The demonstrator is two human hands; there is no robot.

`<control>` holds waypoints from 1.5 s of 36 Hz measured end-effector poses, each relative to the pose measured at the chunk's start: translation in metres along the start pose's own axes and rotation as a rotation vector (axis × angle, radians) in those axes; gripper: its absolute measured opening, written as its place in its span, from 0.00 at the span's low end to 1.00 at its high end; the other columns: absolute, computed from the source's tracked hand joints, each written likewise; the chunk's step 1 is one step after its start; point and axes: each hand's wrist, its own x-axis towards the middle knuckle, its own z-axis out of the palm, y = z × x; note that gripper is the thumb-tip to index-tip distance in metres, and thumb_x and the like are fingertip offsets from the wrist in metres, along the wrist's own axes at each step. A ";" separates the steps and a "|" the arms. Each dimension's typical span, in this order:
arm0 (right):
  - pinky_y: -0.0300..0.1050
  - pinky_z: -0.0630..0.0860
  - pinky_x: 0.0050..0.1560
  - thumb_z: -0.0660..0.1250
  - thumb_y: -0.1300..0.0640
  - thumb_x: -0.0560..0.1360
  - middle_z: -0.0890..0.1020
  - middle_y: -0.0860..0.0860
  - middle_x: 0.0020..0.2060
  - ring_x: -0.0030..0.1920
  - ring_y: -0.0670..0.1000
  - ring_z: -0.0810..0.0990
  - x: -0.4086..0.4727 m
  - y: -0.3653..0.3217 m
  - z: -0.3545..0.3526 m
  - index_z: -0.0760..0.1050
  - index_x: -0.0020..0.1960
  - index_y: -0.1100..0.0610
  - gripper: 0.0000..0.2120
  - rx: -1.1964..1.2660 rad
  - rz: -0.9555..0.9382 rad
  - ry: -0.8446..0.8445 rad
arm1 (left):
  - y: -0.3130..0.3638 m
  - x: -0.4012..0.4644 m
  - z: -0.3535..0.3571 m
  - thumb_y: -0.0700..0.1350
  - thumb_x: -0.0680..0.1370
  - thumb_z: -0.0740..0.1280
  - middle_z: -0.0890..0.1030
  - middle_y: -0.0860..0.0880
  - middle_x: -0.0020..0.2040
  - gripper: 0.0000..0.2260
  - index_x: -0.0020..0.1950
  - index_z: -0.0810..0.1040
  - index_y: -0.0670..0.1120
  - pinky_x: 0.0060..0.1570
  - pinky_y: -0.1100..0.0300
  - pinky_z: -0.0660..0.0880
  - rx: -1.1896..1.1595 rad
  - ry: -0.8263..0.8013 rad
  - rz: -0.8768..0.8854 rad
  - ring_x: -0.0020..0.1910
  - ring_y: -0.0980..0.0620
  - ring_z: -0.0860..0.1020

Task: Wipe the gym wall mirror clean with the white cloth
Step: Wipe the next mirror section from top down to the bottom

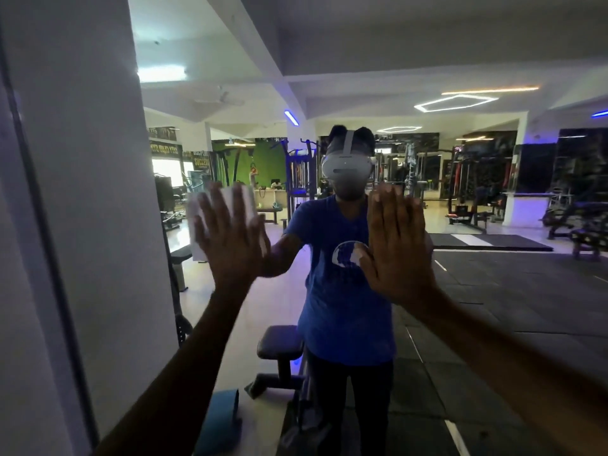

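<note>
While both our arms reach up at the mirror (477, 291), our left hand (230, 238) presses flat with fingers spread, pinning the white cloth (227, 205) against the glass near the mirror's left edge. Only the upper part of the cloth shows above and between our fingers; the rest lies hidden behind the palm, and blur makes its outline hard to trace. Our right hand (396, 245) lies open on the glass well to the right, fingers straight and close together, holding nothing. It covers part of our reflection (342, 307), whose blue shirt shows between the two hands. Both forearms run out of the picture at the bottom edge. A dark frame strip (42, 225) borders the mirror on the left, beside a pale wall (19, 324). Behind the reflection we see a padded bench (279, 343), partly blocked by the legs, and gym machines (473, 185) too dim to tell apart.
</note>
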 end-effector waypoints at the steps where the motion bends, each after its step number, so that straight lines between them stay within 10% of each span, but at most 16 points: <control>1: 0.71 0.51 0.82 0.57 0.44 0.85 0.46 0.67 0.84 0.85 0.66 0.45 0.002 0.010 -0.002 0.47 0.85 0.67 0.40 -0.017 0.007 -0.018 | 0.011 0.025 0.002 0.66 0.86 0.43 0.54 0.40 0.85 0.33 0.86 0.55 0.50 0.82 0.38 0.51 0.007 0.078 -0.235 0.84 0.38 0.55; 4: 0.70 0.49 0.82 0.53 0.41 0.85 0.44 0.67 0.84 0.85 0.67 0.44 -0.003 0.033 -0.004 0.45 0.85 0.67 0.40 -0.046 0.010 -0.061 | 0.077 0.043 0.004 0.62 0.87 0.45 0.54 0.40 0.85 0.29 0.86 0.55 0.51 0.81 0.35 0.54 -0.027 0.241 -0.452 0.84 0.37 0.57; 11: 0.68 0.46 0.83 0.59 0.41 0.84 0.47 0.67 0.84 0.85 0.67 0.46 -0.028 0.056 -0.006 0.49 0.84 0.69 0.42 0.002 0.023 0.003 | 0.137 -0.011 -0.004 0.54 0.87 0.55 0.54 0.43 0.86 0.26 0.86 0.55 0.55 0.80 0.38 0.48 -0.065 -0.055 0.773 0.85 0.40 0.48; 13: 0.67 0.45 0.83 0.60 0.40 0.83 0.47 0.67 0.84 0.85 0.67 0.46 -0.033 0.062 -0.005 0.49 0.84 0.69 0.44 -0.011 0.028 0.006 | 0.093 0.022 -0.007 0.54 0.88 0.52 0.56 0.43 0.86 0.25 0.86 0.56 0.53 0.80 0.37 0.50 -0.029 -0.004 0.669 0.85 0.38 0.52; 17: 0.69 0.47 0.83 0.61 0.41 0.83 0.48 0.67 0.84 0.85 0.68 0.47 -0.036 0.064 -0.001 0.48 0.84 0.68 0.44 0.009 0.030 0.001 | 0.043 0.069 -0.015 0.60 0.87 0.42 0.53 0.44 0.86 0.28 0.86 0.53 0.53 0.81 0.39 0.55 -0.142 0.133 -0.220 0.85 0.44 0.52; 19: 0.70 0.49 0.82 0.61 0.42 0.83 0.48 0.67 0.84 0.85 0.67 0.47 -0.037 0.062 0.001 0.48 0.84 0.68 0.43 0.012 0.050 0.008 | 0.081 0.058 -0.014 0.60 0.87 0.38 0.54 0.42 0.86 0.29 0.87 0.52 0.52 0.80 0.37 0.56 -0.071 0.213 -0.382 0.85 0.41 0.52; 26: 0.71 0.52 0.82 0.62 0.42 0.82 0.49 0.66 0.84 0.85 0.67 0.47 -0.038 0.064 0.000 0.49 0.84 0.67 0.43 0.029 0.030 -0.004 | 0.141 -0.013 0.001 0.56 0.86 0.53 0.52 0.43 0.86 0.27 0.86 0.55 0.54 0.81 0.41 0.45 -0.056 -0.030 0.712 0.85 0.41 0.50; 30: 0.68 0.53 0.82 0.61 0.40 0.83 0.49 0.65 0.85 0.85 0.64 0.47 -0.040 0.078 -0.006 0.49 0.85 0.66 0.43 0.011 -0.050 -0.046 | 0.068 0.041 0.000 0.58 0.87 0.52 0.53 0.41 0.86 0.28 0.86 0.52 0.52 0.80 0.39 0.53 -0.008 0.096 0.191 0.85 0.39 0.52; 34: 0.69 0.50 0.82 0.61 0.40 0.83 0.48 0.66 0.84 0.85 0.66 0.47 -0.047 0.102 -0.013 0.49 0.84 0.68 0.44 0.009 0.003 -0.038 | 0.133 0.025 -0.002 0.58 0.88 0.49 0.55 0.41 0.86 0.28 0.87 0.51 0.51 0.81 0.38 0.54 -0.060 0.246 -0.376 0.85 0.39 0.54; 41: 0.71 0.50 0.82 0.61 0.43 0.83 0.50 0.67 0.84 0.85 0.67 0.48 -0.070 0.143 -0.026 0.51 0.84 0.69 0.42 0.000 0.033 -0.005 | 0.219 -0.041 0.011 0.57 0.86 0.53 0.53 0.43 0.86 0.27 0.86 0.57 0.53 0.80 0.38 0.53 -0.120 -0.045 0.705 0.85 0.41 0.49; 44: 0.69 0.50 0.83 0.60 0.41 0.83 0.48 0.66 0.84 0.85 0.66 0.48 -0.076 0.158 -0.027 0.51 0.84 0.69 0.43 -0.003 0.035 -0.015 | 0.167 0.000 0.002 0.56 0.84 0.59 0.56 0.40 0.85 0.30 0.85 0.60 0.48 0.78 0.35 0.55 -0.038 0.049 0.586 0.85 0.38 0.51; 49: 0.68 0.47 0.83 0.58 0.42 0.83 0.48 0.67 0.84 0.84 0.68 0.47 -0.083 0.150 -0.021 0.50 0.84 0.69 0.42 0.034 0.095 0.006 | 0.181 0.001 0.001 0.59 0.87 0.45 0.55 0.41 0.85 0.28 0.87 0.53 0.51 0.80 0.37 0.57 -0.064 0.221 -0.328 0.85 0.40 0.54; 51: 0.69 0.48 0.83 0.57 0.42 0.83 0.49 0.67 0.84 0.84 0.68 0.48 -0.083 0.151 -0.020 0.50 0.84 0.69 0.41 0.027 0.092 0.021 | 0.236 -0.023 0.005 0.57 0.88 0.47 0.55 0.38 0.85 0.28 0.86 0.52 0.49 0.81 0.36 0.52 -0.081 0.220 -0.226 0.84 0.37 0.54; 54: 0.69 0.48 0.83 0.60 0.42 0.83 0.50 0.67 0.84 0.84 0.68 0.48 -0.081 0.152 -0.020 0.51 0.84 0.69 0.42 0.018 0.089 0.013 | 0.282 -0.054 0.010 0.58 0.88 0.50 0.49 0.40 0.86 0.28 0.87 0.53 0.51 0.82 0.37 0.47 -0.065 -0.012 0.438 0.85 0.38 0.49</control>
